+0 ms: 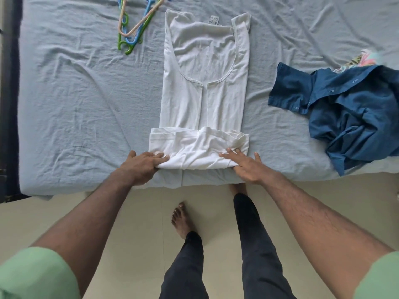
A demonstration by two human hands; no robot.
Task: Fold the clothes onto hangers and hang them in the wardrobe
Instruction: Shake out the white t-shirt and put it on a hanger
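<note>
White garment [205, 83] spread flat on the pale blue sheet of the bed [75, 93], neckline and label toward the far side, long sides folded inward into a narrow strip. Hem end folded up once into a thick band along the near edge of the bed. Left hand [141, 167] at the left corner of that band, fingers curled over the top and thumb seemingly tucked beneath, gripping the fold. Right hand [246, 165] at the right corner, fingers spread and mostly straight across the cloth, thumb under the edge; whether pinching or only pressing, hard to tell from here.

Bundle of plastic hangers [135, 24] in blue, green and beige lying on the sheet up and to the left of the garment, well apart from both hands. Crumpled dark blue shirt [349, 108] to the right, partly draped over the bed's near edge, with a scrap of patterned fabric [364, 59] peeking out behind it. Bare feet and dark trousers on the cream tiled floor [140, 212] below, green sleeves at the lower corners.
</note>
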